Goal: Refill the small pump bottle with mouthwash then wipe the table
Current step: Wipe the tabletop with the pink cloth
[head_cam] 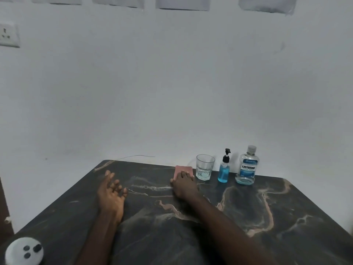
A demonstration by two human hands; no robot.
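- White wall socket [8, 35] is being seen high on the wall, far left.
- White round device with three dark buttons [23, 251] is being shown at the near left corner of the dark marble-patterned table [286, 217].
- Left hand [110, 194] is being rested on the table left of centre, edge down, palm turned toward the right; fingers [116, 185] are being held loosely spread, nothing gripped.
- Right hand [184, 185] is being pressed palm down on the pink rectangular cloth pad [184, 169], near the far table edge; fingers [183, 175] are being laid flat and close together over the pad's near part, the far part being left showing.
- Clear faceted drinking glass [205, 167] is being stood upright just right of the pad, a little clear liquid visible at the bottom.
- Small clear pump bottle with black pump head [224, 170] is being stood upright just right of the glass, blue liquid reaching up to its shoulder, pump fitted on.
- Clear mouthwash bottle with blue label and clear cap [248, 165] is being stood upright just right of the pump bottle, cap on, only a shallow blue layer showing at the base.
- All three containers are being kept in a row along the far right edge, apart from both hands.
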